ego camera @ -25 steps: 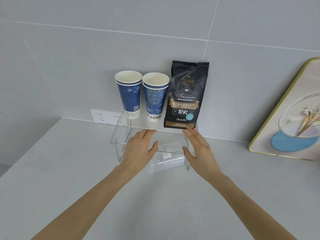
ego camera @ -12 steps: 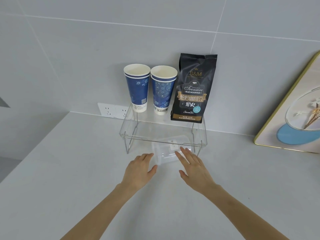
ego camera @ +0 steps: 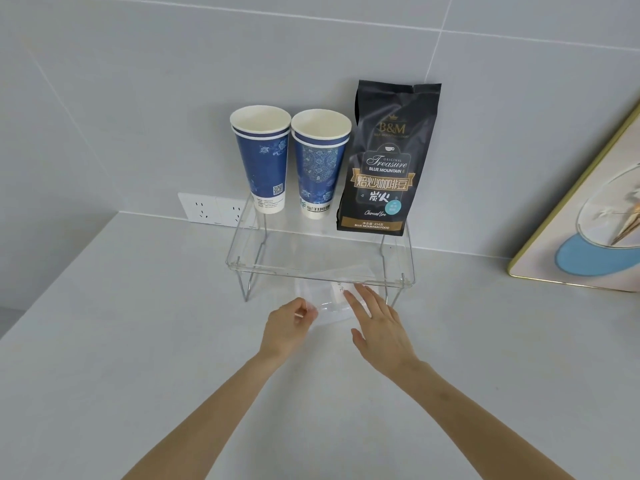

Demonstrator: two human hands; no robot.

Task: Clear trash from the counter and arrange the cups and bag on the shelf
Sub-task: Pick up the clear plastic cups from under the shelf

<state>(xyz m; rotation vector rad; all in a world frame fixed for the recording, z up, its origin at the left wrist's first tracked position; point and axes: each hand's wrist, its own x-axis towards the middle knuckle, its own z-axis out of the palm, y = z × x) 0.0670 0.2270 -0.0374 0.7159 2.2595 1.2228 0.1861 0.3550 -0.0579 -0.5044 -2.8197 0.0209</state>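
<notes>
Two blue paper cups (ego camera: 263, 161) (ego camera: 318, 168) stand side by side on a clear acrylic shelf (ego camera: 239, 251), with a black coffee bag (ego camera: 384, 168) upright to their right. A clear plastic container (ego camera: 329, 308) with a white label lies on the counter, half under the shelf's front edge. My left hand (ego camera: 287, 327) has its fingers curled around the container's left edge. My right hand (ego camera: 377, 323) lies flat with fingers stretched over the container's right side, touching it.
A white wall socket (ego camera: 211, 209) sits behind the shelf's left leg. A gold-framed picture (ego camera: 588, 220) leans against the wall at the right. The grey counter (ego camera: 138, 341) stretches out to the left and front.
Both hands dropped from the shelf's front edge to the counter below it. The left hand's fingers closed on the container's edge, and the right hand slid onto its top.
</notes>
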